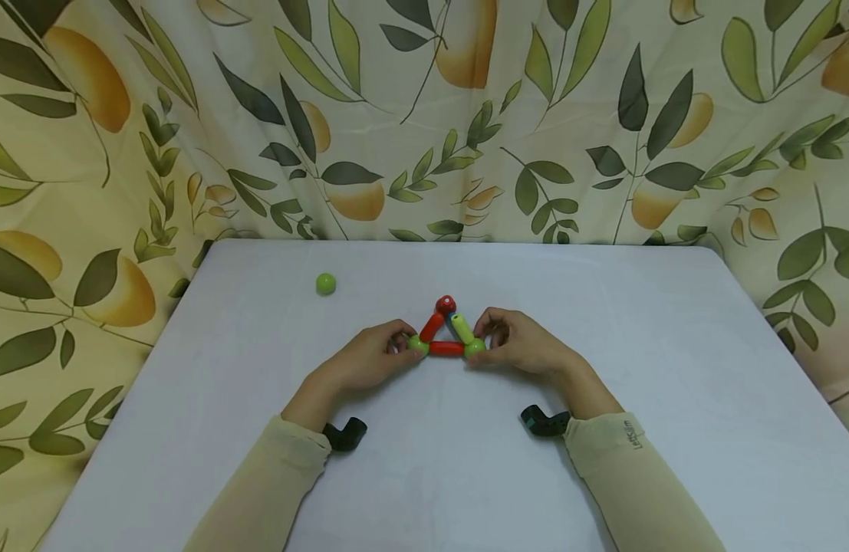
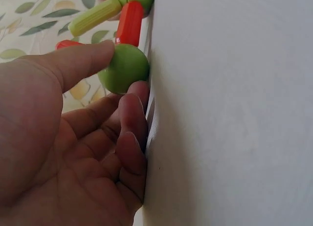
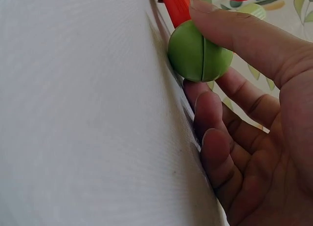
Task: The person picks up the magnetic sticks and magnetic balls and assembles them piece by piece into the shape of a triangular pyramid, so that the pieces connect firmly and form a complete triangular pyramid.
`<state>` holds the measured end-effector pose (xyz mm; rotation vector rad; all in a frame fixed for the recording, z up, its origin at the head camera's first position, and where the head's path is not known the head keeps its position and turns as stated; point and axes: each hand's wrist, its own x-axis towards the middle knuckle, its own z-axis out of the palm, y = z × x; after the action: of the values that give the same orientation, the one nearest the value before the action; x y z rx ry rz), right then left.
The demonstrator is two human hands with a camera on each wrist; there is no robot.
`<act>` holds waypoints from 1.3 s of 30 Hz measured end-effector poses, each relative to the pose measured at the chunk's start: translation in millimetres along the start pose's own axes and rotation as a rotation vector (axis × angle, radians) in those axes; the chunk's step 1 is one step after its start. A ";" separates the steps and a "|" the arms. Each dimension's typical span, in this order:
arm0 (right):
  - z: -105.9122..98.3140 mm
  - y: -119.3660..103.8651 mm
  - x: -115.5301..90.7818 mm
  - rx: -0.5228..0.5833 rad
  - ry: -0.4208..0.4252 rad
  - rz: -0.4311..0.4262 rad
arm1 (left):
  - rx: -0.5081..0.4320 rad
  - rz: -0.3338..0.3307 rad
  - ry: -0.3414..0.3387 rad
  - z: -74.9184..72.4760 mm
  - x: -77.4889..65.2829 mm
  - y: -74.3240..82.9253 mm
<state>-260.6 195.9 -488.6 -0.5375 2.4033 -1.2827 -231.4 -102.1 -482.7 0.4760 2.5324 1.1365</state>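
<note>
A toy frame of rods and balls stands in the middle of the table. Its base is a red rod (image 1: 446,349) between a left green ball (image 1: 419,346) and a right green ball (image 3: 195,52). Another red rod (image 1: 432,327) and a yellow-green rod (image 1: 462,328) lead to a red ball (image 1: 445,305) at the far corner. A bit of blue shows beside that ball, mostly hidden. My left hand (image 1: 369,356) pinches the left green ball between thumb and fingers. With thumb and fingers, my right hand (image 1: 524,343) likewise holds the right green ball.
A loose green ball (image 1: 325,284) lies toward the back left of the white table (image 1: 424,475). Behind the table's far edge hangs a leaf-and-fruit patterned curtain (image 1: 424,138). Each wrist wears a black camera mount, left (image 1: 346,435) and right (image 1: 544,422).
</note>
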 end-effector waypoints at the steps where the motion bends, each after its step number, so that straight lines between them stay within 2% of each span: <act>1: -0.6 0.0 -0.9 0.002 0.000 0.001 | -0.009 -0.001 -0.003 0.1 0.5 -0.2; 7: -2.3 -2.2 -3.9 0.014 -0.004 0.009 | -0.121 -0.016 -0.028 -9.3 0.8 -6.3; 10: -0.3 -4.6 -2.1 0.015 -0.009 0.014 | -0.177 -0.037 0.002 -18.9 -1.4 -11.7; 13: 2.6 -6.3 0.5 0.015 -0.017 0.014 | -0.209 -0.092 0.142 -28.4 -4.1 -18.6; 17: 3.1 -7.2 1.2 0.015 -0.012 0.018 | -0.237 -0.174 0.452 -39.1 -5.2 -28.0; 19: 2.1 -6.6 0.5 0.012 -0.008 0.021 | -0.238 -0.203 0.587 -42.7 -5.4 -32.3; 21: 0.5 -5.2 -0.6 0.009 -0.007 0.023 | -0.218 -0.226 0.673 -44.5 -4.6 -37.6; 22: -0.3 -4.6 -1.5 0.007 -0.006 0.024 | -0.204 -0.237 0.693 -44.7 -4.0 -40.1; 25: -1.8 -3.9 -3.3 0.002 -0.006 0.028 | -0.134 -0.244 0.687 -43.7 -0.7 -49.3; 29: -2.1 -5.4 -3.2 -0.003 -0.012 0.030 | -0.033 -0.214 0.611 -42.3 1.6 -59.3; 32: -2.5 -5.0 -3.1 -0.008 -0.012 0.028 | 0.016 -0.194 0.580 -41.6 2.5 -62.2; 35: -2.6 -3.8 -3.2 -0.003 -0.009 0.026 | 0.031 -0.191 0.577 -40.9 3.3 -62.4; 39: -2.6 -3.7 -3.9 -0.001 -0.011 0.021 | 0.035 -0.177 0.606 -40.6 3.5 -63.1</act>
<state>-258.0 197.7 -483.5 -0.5174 2.3949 -1.2665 -262.1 -166.7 -505.7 -0.1151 3.0215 1.3204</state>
